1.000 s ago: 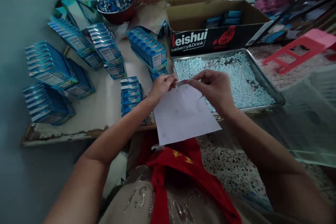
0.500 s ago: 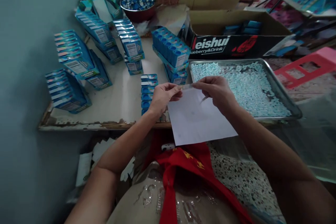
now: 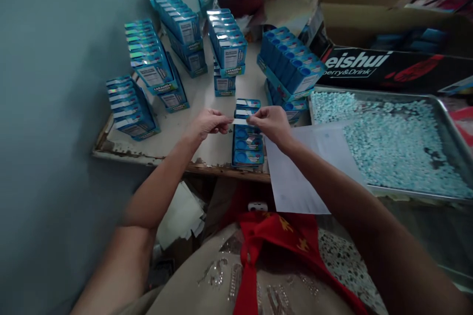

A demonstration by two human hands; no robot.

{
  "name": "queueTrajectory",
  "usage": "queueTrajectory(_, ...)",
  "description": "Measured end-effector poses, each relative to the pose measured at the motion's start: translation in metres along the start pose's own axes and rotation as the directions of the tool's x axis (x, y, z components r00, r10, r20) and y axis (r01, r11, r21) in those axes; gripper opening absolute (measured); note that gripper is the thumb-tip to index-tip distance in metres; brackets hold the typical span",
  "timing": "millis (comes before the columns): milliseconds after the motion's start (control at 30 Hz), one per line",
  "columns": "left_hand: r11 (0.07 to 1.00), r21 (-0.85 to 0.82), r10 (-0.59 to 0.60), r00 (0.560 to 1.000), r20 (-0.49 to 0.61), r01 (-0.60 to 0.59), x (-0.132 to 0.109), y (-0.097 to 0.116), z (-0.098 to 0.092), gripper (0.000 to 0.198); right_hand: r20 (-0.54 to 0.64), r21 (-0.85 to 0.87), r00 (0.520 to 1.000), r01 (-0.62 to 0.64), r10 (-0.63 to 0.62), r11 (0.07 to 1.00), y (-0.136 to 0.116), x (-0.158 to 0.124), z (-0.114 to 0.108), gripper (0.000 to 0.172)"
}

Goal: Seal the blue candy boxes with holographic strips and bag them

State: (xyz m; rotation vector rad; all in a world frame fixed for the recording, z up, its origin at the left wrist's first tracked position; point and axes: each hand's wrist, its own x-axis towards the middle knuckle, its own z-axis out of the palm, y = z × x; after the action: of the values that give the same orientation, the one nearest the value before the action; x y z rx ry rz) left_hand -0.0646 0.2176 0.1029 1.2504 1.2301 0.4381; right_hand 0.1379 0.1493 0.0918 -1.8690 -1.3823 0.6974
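Between my two hands stretches a short pale strip [image 3: 240, 121], which looks like a sticker or a piece of tape. My left hand [image 3: 213, 123] pinches its left end. My right hand [image 3: 271, 123] pinches the right end. The strip lies over a row of small blue boxes [image 3: 248, 145] in a display tray at the table's front edge; whether it touches them I cannot tell. Beneath my right forearm, a white sheet [image 3: 295, 177] overhangs the table edge.
Stacked trays of blue boxes [image 3: 151, 76] stand along the left and back. A metal tray [image 3: 391, 192] of pale blue candies lies at right, before a black printed carton [image 3: 362, 66]. A bowl [image 3: 240, 5] of blue-wrapped pieces sits at the back.
Both hands have moved from above the white sheet leftward to the row of blue boxes, carrying the strip. The sheet stays behind, and the view has turned left.
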Motion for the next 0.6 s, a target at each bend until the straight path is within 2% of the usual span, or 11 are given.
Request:
queueTrajectory(267, 0.999, -0.026, 0.021, 0.999, 0.044, -0.020, 0.015, -0.010, 0.001, 0.032, 0.007, -0.016, 1.000, -0.021, 0.021, 1.000, 0.002, 0.000, 0.001, 0.016)
queueTrajectory(433, 0.994, -0.110, 0.007, 0.998, 0.057, 0.000, 0.028, -0.033, 0.006, 0.042, 0.035, -0.097, 0.999, -0.008, 0.011, 0.995, 0.007, 0.008, 0.000, 0.023)
queueTrajectory(500, 0.984, -0.172, -0.034, 0.998, 0.048, 0.042, 0.033, -0.046, 0.011, 0.048, 0.041, -0.018, 0.997, -0.061, 0.062, 0.998, 0.013, 0.010, -0.002, 0.027)
queueTrajectory(600, 0.972, -0.214, -0.094, 0.996, 0.006, 0.093, 0.035, -0.061, 0.019, 0.051, 0.009, 0.194, 0.994, -0.113, 0.113, 0.974, 0.016, 0.010, -0.007, 0.037)
